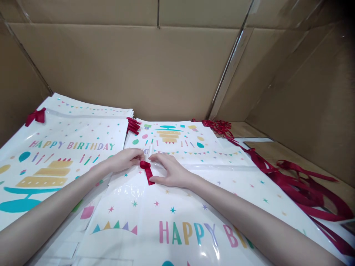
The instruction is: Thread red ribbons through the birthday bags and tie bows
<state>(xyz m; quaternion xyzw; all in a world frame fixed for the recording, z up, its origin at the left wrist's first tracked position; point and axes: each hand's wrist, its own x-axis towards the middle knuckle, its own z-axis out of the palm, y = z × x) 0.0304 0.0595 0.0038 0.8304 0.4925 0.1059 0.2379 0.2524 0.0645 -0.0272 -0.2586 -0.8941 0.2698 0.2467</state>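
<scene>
A short red ribbon with a loop or knot (146,168) lies at the upper left edge of a white printed bag or sheet (177,207) reading "HAPPY BIRTH...". My left hand (128,159) is at the ribbon's left, its fingers curled together close to the loop; whatever they pinch is too small to make out. From the right, my right hand (169,170) rests on the sheet with thumb and index finger apart. Its thumb touches the lower end of the ribbon, and the index fingertip is just above the loop.
At left lies a stack of similar printed sheets (83,129) with a red bow (36,116) on its far corner. Several red ribbon ends (133,126) stick out between the stacks. Long loose red ribbons (307,192) trail along the right. Cardboard walls (124,66) enclose the far side.
</scene>
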